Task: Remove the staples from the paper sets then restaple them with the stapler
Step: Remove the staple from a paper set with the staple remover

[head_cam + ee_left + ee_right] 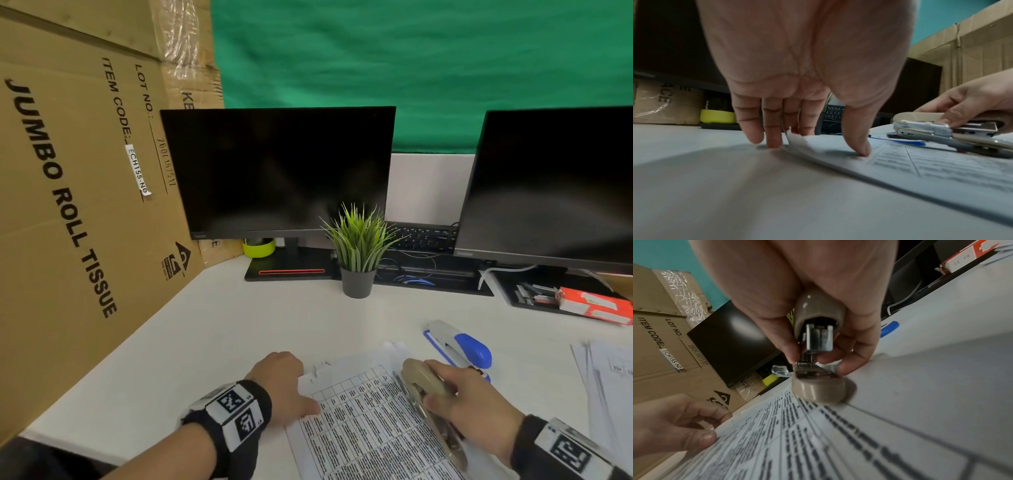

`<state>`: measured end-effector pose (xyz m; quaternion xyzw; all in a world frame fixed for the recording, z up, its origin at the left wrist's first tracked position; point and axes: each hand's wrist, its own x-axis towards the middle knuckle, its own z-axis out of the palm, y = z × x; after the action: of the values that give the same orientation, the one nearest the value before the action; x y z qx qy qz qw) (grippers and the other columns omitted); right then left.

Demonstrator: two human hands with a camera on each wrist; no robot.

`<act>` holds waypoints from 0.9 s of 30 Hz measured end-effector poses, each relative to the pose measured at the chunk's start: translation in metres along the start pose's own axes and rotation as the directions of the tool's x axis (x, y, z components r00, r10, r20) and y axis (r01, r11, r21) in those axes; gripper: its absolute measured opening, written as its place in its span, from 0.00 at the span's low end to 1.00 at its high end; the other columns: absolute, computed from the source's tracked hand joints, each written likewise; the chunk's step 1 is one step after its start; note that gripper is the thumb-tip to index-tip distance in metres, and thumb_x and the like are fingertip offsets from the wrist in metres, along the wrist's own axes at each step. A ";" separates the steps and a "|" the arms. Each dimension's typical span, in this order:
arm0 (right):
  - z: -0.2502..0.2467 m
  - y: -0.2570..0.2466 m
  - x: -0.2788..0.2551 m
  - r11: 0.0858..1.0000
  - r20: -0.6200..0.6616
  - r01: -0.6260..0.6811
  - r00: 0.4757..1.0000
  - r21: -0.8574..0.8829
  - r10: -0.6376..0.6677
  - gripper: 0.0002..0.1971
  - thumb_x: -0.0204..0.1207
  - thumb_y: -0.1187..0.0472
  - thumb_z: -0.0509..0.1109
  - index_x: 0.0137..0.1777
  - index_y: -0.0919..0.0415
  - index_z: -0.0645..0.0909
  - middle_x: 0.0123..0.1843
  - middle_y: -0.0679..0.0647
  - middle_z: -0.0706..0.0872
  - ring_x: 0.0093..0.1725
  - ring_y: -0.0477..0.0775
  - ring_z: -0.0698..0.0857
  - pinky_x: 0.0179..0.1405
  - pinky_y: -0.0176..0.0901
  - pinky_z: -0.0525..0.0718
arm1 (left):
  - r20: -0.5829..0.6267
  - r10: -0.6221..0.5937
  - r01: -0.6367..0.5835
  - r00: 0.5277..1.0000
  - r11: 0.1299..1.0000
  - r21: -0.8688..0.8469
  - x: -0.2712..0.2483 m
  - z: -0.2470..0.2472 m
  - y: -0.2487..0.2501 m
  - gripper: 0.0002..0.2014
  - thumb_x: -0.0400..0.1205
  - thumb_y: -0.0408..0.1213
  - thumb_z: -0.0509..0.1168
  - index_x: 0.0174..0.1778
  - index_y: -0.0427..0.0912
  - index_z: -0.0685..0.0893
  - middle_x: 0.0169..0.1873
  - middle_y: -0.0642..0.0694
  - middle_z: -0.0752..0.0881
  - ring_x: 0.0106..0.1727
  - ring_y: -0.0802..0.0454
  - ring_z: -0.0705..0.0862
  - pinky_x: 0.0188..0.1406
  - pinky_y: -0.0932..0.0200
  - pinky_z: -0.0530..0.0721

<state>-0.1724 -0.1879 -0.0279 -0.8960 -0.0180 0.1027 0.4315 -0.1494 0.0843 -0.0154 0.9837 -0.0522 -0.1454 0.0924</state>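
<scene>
A printed paper set [363, 421] lies on the white desk [239, 329] in front of me. My left hand [301, 387] holds down its left edge: the thumb presses on the sheet [941, 167] and the straight fingers [772, 141] touch the desk beside a lifted corner. My right hand [435, 382] grips a beige stapler [424, 380] resting on the set's right side. In the right wrist view the stapler [818, 318] stands with its jaws apart, its base on the paper [818, 443]. A blue and grey stapler [466, 346] lies just behind.
A loose pile of papers [606, 380] lies at the right edge. A small potted plant [358, 253] stands mid-desk before two dark monitors [281, 171]. A large cardboard box [68, 205] walls off the left. A red staple box [596, 305] sits back right.
</scene>
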 end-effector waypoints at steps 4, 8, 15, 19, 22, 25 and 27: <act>0.000 0.000 -0.003 0.999 -0.011 0.021 1.000 -0.037 -0.021 0.19 0.79 0.63 0.68 0.68 0.49 0.77 0.50 0.45 0.87 0.47 0.42 0.84 0.37 0.24 0.77 | 0.054 0.051 -0.053 0.997 0.998 0.042 -0.008 -0.003 0.001 0.25 0.74 0.62 0.69 0.57 0.45 0.81 0.59 0.50 0.81 0.59 0.49 0.78 0.62 0.52 0.79; 0.001 -0.001 -0.007 0.997 0.001 0.043 0.999 -0.066 -0.043 0.20 0.79 0.63 0.69 0.68 0.46 0.77 0.49 0.44 0.86 0.47 0.43 0.85 0.36 0.24 0.78 | 0.249 0.073 -0.129 0.966 0.968 0.214 -0.016 -0.009 0.004 0.42 0.75 0.68 0.64 0.83 0.54 0.61 0.81 0.48 0.64 0.81 0.42 0.60 0.79 0.40 0.59; 0.007 -0.003 -0.005 0.996 0.005 0.071 0.998 -0.049 -0.070 0.20 0.78 0.64 0.68 0.68 0.47 0.77 0.49 0.44 0.87 0.46 0.42 0.85 0.36 0.22 0.78 | 0.329 -0.001 -0.103 0.944 0.948 0.300 -0.012 -0.010 -0.014 0.56 0.68 0.75 0.66 0.84 0.61 0.40 0.86 0.56 0.44 0.84 0.38 0.51 0.79 0.32 0.44; 0.014 -0.003 0.004 0.995 0.001 0.089 0.996 -0.040 -0.089 0.19 0.77 0.65 0.69 0.66 0.49 0.78 0.49 0.47 0.87 0.47 0.45 0.85 0.37 0.25 0.79 | 0.308 -0.050 -0.056 0.950 0.944 0.326 -0.007 -0.017 -0.025 0.59 0.65 0.76 0.67 0.85 0.57 0.43 0.85 0.58 0.46 0.83 0.40 0.53 0.79 0.34 0.41; 0.016 -0.004 0.008 0.996 0.005 0.090 0.996 -0.029 -0.089 0.19 0.77 0.64 0.70 0.66 0.46 0.78 0.50 0.46 0.88 0.47 0.45 0.86 0.39 0.27 0.81 | 0.278 -0.073 -0.029 0.958 0.938 0.346 -0.007 -0.024 -0.020 0.58 0.65 0.78 0.65 0.84 0.51 0.51 0.84 0.51 0.58 0.80 0.40 0.58 0.80 0.36 0.47; 0.013 -0.002 0.010 0.996 0.020 0.092 0.996 -0.017 -0.092 0.21 0.77 0.65 0.70 0.66 0.46 0.78 0.49 0.46 0.89 0.46 0.46 0.87 0.42 0.30 0.84 | 0.104 -0.018 -0.017 0.994 0.946 0.324 -0.005 -0.018 -0.009 0.42 0.70 0.76 0.61 0.68 0.44 0.75 0.63 0.45 0.79 0.66 0.44 0.71 0.72 0.46 0.63; 0.010 0.000 0.011 0.996 0.034 0.086 0.996 -0.009 -0.086 0.23 0.77 0.64 0.70 0.70 0.45 0.76 0.51 0.45 0.89 0.48 0.45 0.87 0.46 0.31 0.84 | 0.004 0.020 -0.020 1.000 0.976 0.217 -0.002 -0.009 -0.002 0.33 0.76 0.70 0.61 0.61 0.43 0.79 0.56 0.45 0.80 0.60 0.46 0.76 0.62 0.51 0.74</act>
<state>-0.1637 -0.1791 -0.0362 -0.8949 -0.0644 0.0989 0.4304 -0.1488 0.0883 -0.0071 0.9872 -0.0778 -0.1387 -0.0143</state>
